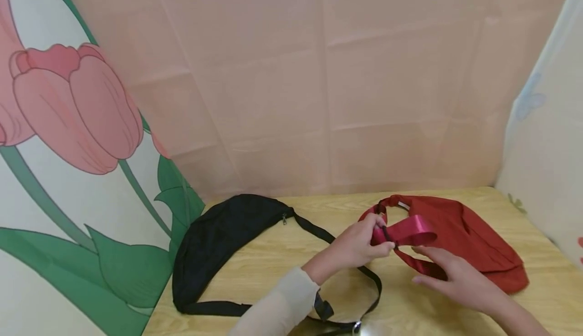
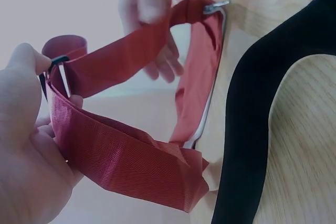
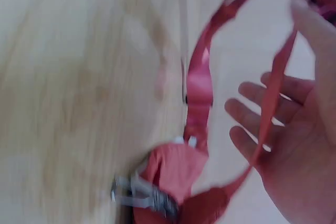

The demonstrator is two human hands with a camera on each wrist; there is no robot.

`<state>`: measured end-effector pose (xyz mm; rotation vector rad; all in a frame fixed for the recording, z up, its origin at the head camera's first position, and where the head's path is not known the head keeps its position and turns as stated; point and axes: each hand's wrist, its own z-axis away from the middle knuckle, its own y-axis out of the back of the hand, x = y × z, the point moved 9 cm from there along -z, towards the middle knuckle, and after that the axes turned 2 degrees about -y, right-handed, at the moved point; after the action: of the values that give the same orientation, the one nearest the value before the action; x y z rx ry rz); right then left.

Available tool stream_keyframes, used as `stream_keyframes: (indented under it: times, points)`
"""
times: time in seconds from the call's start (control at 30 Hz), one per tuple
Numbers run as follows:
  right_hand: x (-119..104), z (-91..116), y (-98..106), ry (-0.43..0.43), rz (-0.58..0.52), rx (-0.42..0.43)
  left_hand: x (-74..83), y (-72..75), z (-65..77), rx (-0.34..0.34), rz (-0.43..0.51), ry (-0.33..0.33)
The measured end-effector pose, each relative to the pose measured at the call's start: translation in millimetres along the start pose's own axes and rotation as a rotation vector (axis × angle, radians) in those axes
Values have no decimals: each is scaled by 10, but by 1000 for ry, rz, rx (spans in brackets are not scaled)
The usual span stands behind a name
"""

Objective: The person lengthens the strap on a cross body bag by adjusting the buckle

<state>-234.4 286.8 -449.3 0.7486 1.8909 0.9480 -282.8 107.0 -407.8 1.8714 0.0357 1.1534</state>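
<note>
A red sling bag [image 1: 473, 235] lies on the right of the table, its shoulder strap [image 1: 416, 231] raised in a loop. My left hand [image 1: 352, 245] pinches this strap at its dark slider [image 2: 59, 60], with a short loop of webbing standing up beyond it. My right hand [image 1: 460, 278] hovers beside the bag with its fingers spread and thumb apart. In the right wrist view, one run of the strap [image 3: 269, 100] passes in front of the open palm. A metal clip [image 3: 144, 195] shows at the bag's end.
A black sling bag [image 1: 227, 242] lies on the left of the wooden table [image 1: 268, 270]. Its black strap [image 1: 371, 288] curves beneath my left forearm, with a metal ring near the front. A pink-beige cloth [image 1: 273, 83] hangs behind, with printed panels on both sides.
</note>
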Motion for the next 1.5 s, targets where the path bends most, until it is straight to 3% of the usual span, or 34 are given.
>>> stream_keyframes:
  times: [0.2,0.33,0.6,1.13,1.23,1.4,1.5]
  points:
    - [-211,-56,-125,186,14,105,2,-18,-8,-3,58,-24]
    - [-302,-40,-82,280,32,170,-3,-6,-6,6,80,-32]
    - [-244,-62,49,107,-23,93,-1,31,-1,18,83,-55]
    - [-125,-23,192,48,30,78,11,58,-6,13,92,-84]
    - [-186,-34,212,72,41,110,28,65,-7,17,91,-92]
    - [-406,-64,216,233,65,193,35,57,-8,13,116,-90]
    - [-473,-74,209,274,61,200,32,52,-6,11,119,-90]
